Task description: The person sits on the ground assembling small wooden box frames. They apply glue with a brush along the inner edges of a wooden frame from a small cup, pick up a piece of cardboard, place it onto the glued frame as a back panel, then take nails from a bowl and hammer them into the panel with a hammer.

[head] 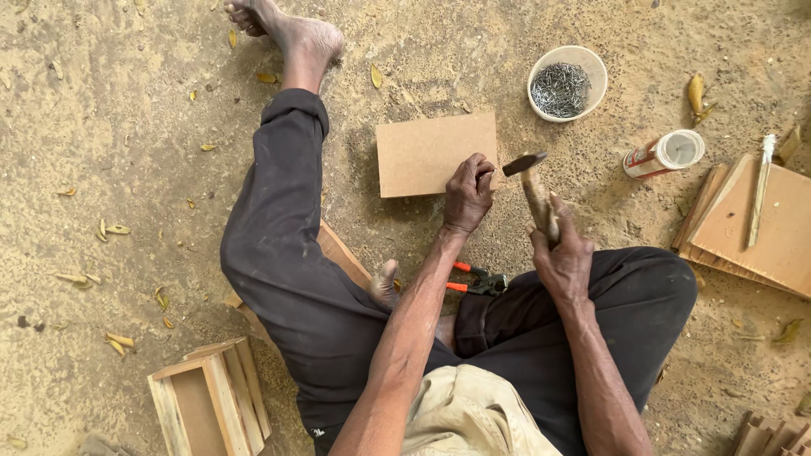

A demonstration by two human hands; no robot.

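I sit on sandy ground with my legs spread. My right hand grips the wooden handle of a hammer, its dark metal head raised just right of a flat brown board. My left hand rests at the board's lower right corner, fingers pinched together as if on a small nail, though the nail itself is too small to make out. The board lies flat on the ground in front of me.
A white bowl of nails stands beyond the board. A white glue bottle lies to the right, beside stacked boards with a stick on top. Orange-handled pincers lie between my legs. An open wooden box sits lower left.
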